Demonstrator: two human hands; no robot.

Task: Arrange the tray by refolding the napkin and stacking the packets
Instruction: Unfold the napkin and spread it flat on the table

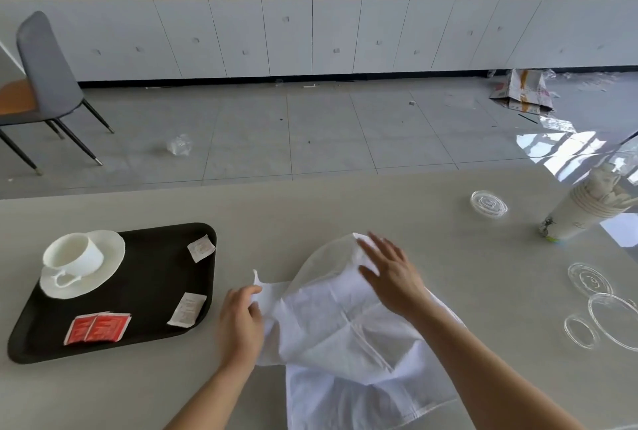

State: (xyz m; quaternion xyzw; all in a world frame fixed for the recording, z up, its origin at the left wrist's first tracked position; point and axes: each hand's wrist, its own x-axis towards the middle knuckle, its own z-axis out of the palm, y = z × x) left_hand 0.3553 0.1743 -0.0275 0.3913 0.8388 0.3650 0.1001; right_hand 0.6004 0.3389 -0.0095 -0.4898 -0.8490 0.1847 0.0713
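A white napkin [345, 333] lies spread and creased on the table, right of a black tray [152, 291]. My left hand [241, 319] pinches the napkin's left edge. My right hand [390, 271] rests flat, fingers spread, on its far part. On the tray lie two white packets, one at the far right corner [201, 248] and one at the near right [186, 309], plus a red packet [97, 329] near the front. A white cup [73, 254] on a saucer [107, 250] stands at the tray's far left.
A stack of paper cups [583, 212] stands at the far right. Clear plastic lids [489, 204] [612, 319] lie on the table's right side. Beyond the table's far edge are the floor, a grey chair [45, 84] and white cabinets.
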